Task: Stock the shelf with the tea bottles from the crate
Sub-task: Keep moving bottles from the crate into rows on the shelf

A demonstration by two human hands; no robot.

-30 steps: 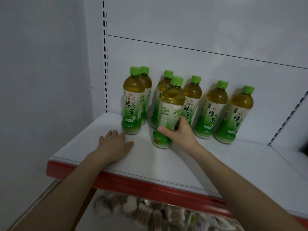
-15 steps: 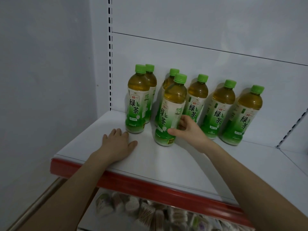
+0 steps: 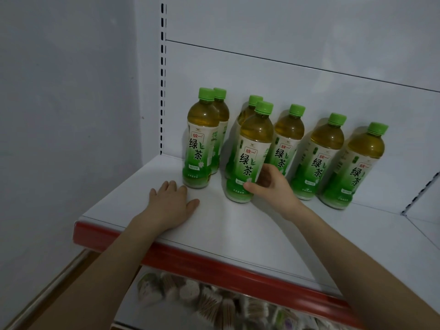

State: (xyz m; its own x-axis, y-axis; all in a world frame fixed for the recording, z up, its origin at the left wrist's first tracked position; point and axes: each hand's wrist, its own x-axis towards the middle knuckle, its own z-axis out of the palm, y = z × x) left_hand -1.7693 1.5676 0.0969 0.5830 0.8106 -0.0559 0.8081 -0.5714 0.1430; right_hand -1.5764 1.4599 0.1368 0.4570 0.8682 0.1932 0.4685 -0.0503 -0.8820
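The right grip (image 3: pixel 271 189) is clamped low on one tea bottle (image 3: pixel 253 153). The thumb lies across the front of the label's lower edge and the fingers curl round the bottle's right side. The bottle stands upright on the shelf (image 3: pixel 238 232), just left of the palm, with its green cap well above the knuckles. The right forearm reaches in from the lower right, wrist slightly raised off the shelf.

A second bottle (image 3: pixel 248 110) stands directly behind the held one. Just beyond the right grip's knuckles is a third bottle (image 3: pixel 287 139), and to the grip's right stand two more (image 3: pixel 325 153) (image 3: pixel 359 165), all against the back panel.

The left grip (image 3: pixel 170 206) lies palm down on the shelf with fingers straight and close together, holding nothing, thumb spread to the right. Just beyond its fingertips stands the front-left bottle (image 3: pixel 201 144); whether they touch I cannot tell. Another bottle (image 3: pixel 221 120) is tucked behind that one. The left forearm crosses the shelf's red front edge (image 3: pixel 202 263).
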